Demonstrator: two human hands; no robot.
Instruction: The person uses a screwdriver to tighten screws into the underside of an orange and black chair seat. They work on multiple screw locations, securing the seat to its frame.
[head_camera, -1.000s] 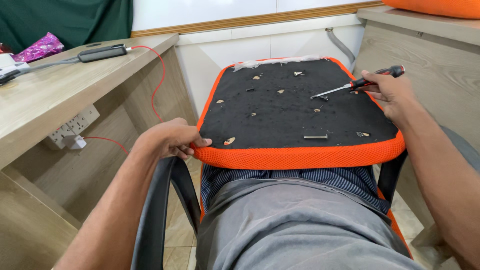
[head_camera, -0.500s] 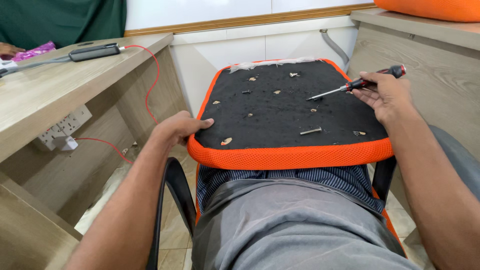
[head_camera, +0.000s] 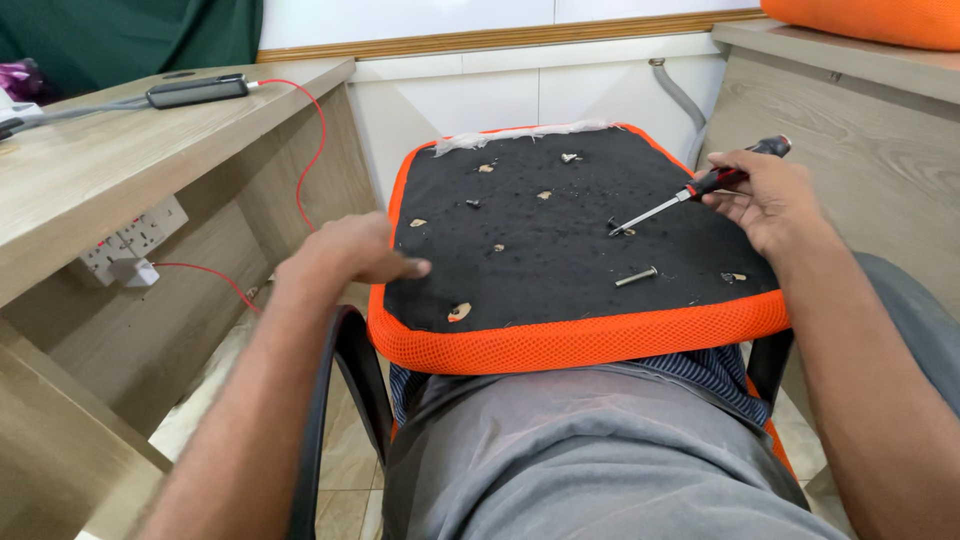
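Head view: right hand (head_camera: 765, 200) grasps a screwdriver (head_camera: 700, 187) over the seat pad (head_camera: 560, 260); left hand (head_camera: 350, 250) rests released on its edge.

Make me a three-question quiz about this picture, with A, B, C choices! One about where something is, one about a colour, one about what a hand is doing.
1. Where does the loose bolt lie?
A. on the seat cushion's black underside
B. on the desk
C. on the floor

2. What colour is the seat cushion edge?
A. blue
B. orange
C. green

3. What is the right hand doing?
A. lying flat and empty
B. holding a cup
C. gripping a screwdriver

Answers:
1 A, the bolt rests on the black fabric.
2 B, orange mesh rims it.
3 C, the fingers wrap the screwdriver, whose tip is down at the cushion.
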